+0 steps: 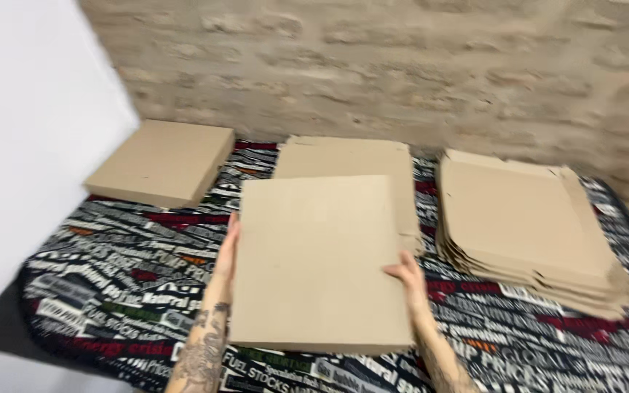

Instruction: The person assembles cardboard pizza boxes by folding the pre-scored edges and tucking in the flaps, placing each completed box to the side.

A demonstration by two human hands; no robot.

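Left hand (227, 251) flat, fingers together on cardboard panel (318, 262) left edge; right hand (405, 276) fingers clamped on right edge. Flat stack (525, 218) beside.

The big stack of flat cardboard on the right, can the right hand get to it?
Probably yes. The right hand rests on the box edge, and the flat cardboard stack lies just beside it, with only patterned cloth between.
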